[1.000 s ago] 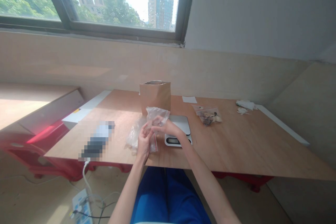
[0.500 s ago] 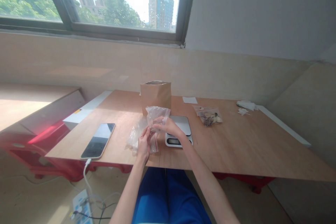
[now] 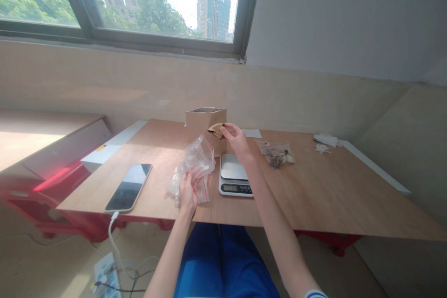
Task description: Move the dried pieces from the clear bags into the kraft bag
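My left hand is closed on a clear zip bag, held up over other clear plastic bags lying on the table. Pinched in my right hand is a tan, dark-edged dried slice, which looks like dried mushroom. It is in front of a brown paper bag that stands upright with its top open. Below my right forearm sits a white digital kitchen scale, its right side partly covered by the arm. A zip bag of dried pieces lies to the right of the scale.
A phone with a white charging cable lies at the table's left. White paper is near the wall, and crumpled tissues are at the far right. A power strip is on the floor, and red stools stand below.
My right hand has left the clear zip bag and moved up, now holding the dried slice in front of the paper bag. My left hand keeps the zip bag, which is more spread out.
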`<state>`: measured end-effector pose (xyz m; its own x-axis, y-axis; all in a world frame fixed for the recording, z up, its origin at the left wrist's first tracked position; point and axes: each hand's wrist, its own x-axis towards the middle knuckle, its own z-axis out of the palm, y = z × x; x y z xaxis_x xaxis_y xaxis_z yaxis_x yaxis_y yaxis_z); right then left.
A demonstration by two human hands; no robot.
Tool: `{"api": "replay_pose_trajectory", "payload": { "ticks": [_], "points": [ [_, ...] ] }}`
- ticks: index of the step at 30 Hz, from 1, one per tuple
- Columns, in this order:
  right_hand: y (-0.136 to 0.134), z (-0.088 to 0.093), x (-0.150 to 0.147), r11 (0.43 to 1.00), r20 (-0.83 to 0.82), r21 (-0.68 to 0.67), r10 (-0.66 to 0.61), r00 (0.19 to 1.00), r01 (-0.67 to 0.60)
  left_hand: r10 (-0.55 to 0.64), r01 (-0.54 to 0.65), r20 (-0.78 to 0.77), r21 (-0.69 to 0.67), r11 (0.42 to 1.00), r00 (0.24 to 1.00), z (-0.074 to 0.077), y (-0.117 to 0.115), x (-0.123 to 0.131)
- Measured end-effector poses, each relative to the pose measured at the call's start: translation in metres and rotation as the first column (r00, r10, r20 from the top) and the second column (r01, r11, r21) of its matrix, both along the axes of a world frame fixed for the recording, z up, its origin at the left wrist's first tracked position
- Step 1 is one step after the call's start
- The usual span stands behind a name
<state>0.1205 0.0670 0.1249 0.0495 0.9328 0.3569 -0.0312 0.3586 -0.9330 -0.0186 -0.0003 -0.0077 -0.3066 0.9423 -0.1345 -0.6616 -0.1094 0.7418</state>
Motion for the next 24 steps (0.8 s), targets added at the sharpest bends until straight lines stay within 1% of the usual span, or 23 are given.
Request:
{"api": "replay_pose_trajectory", "payload": {
  "ticks": [2,4,6,8,10,12,15,18,20,22,24],
  "points": [
    [0.015,0.02,-0.005,0.985,0.075,0.145,-0.105,0.992,0.093,0.002,-0.002,-0.009,-0.009,1.0,1.0,-0.001,0.0,-0.001],
    [0.03,0.038,-0.013,0.941,0.186,0.294,-0.23,0.955,0.169,0.002,-0.002,-0.009,-0.019,1.0,1.0,-0.002,0.001,-0.001],
    [0.046,0.048,-0.022,0.89,0.303,0.415,-0.332,0.893,0.19,-0.005,0.004,-0.006,-0.028,1.0,1.0,-0.003,0.002,-0.001],
    [0.06,0.051,-0.029,0.861,0.412,0.479,-0.394,0.822,0.172,-0.007,0.007,-0.008,-0.039,0.999,1.0,-0.002,0.002,-0.001],
    [0.071,0.047,-0.034,0.864,0.503,0.484,-0.407,0.762,0.142,-0.001,0.001,-0.018,-0.04,0.999,1.0,-0.002,0.002,0.0],
    [0.078,0.041,-0.037,0.877,0.565,0.468,-0.389,0.727,0.105,0.002,-0.002,-0.032,-0.029,1.0,0.999,-0.001,0.002,0.0],
    [0.08,0.035,-0.039,0.884,0.615,0.465,-0.368,0.697,0.056,-0.004,0.002,-0.035,-0.036,0.999,0.999,-0.001,0.002,0.0],
    [0.079,0.037,-0.04,0.886,0.664,0.461,-0.375,0.647,0.041,-0.008,0.007,-0.029,-0.049,0.999,1.0,0.0,0.001,0.0],
    [0.078,0.04,-0.041,0.903,0.719,0.428,-0.364,0.592,0.035,-0.002,0.0,-0.032,-0.054,0.999,0.999,0.0,0.001,0.0],
    [0.076,0.041,-0.041,0.932,0.784,0.363,-0.308,0.538,0.006,0.007,-0.009,-0.034,-0.058,0.998,0.999,0.0,0.001,0.0],
    [0.074,0.041,-0.042,0.953,0.826,0.302,-0.246,0.507,-0.03,0.011,-0.012,-0.032,-0.051,0.999,0.999,-0.001,0.002,0.0]
  ]
}}
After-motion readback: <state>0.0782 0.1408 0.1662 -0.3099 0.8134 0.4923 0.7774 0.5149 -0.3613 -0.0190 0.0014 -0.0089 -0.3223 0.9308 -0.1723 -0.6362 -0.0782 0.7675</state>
